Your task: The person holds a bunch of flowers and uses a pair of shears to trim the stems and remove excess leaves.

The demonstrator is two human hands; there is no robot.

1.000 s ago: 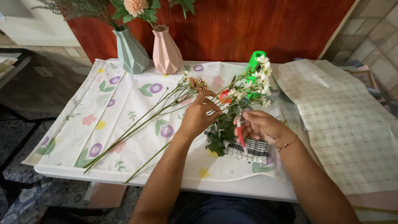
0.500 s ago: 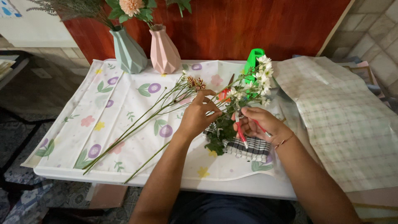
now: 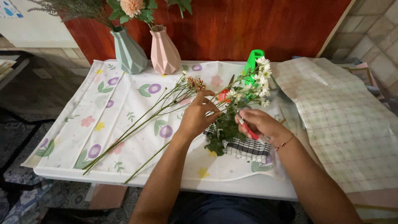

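My left hand (image 3: pixel 198 115) pinches the stems of a bunch of small white flowers (image 3: pixel 253 81) with green leaves (image 3: pixel 224 132), which lies across a black-and-white checked cloth (image 3: pixel 248 148). My right hand (image 3: pixel 258 124) is closed on a red-handled cutting tool (image 3: pixel 246 126), held against the stems just right of my left hand. Several long green stems with small dried flower heads (image 3: pixel 141 120) lie diagonally on the floral tablecloth (image 3: pixel 120 124), left of my left hand.
A teal vase (image 3: pixel 128 53) and a pink vase (image 3: pixel 164 52) with flowers stand at the table's back edge. A green object (image 3: pixel 253 59) sits behind the white flowers. Checked wrapping paper (image 3: pixel 344 120) covers the right side. A red board (image 3: pixel 232 25) stands behind.
My right hand has shifted slightly left along the stems with the tool. My left hand keeps its hold on the bunch.
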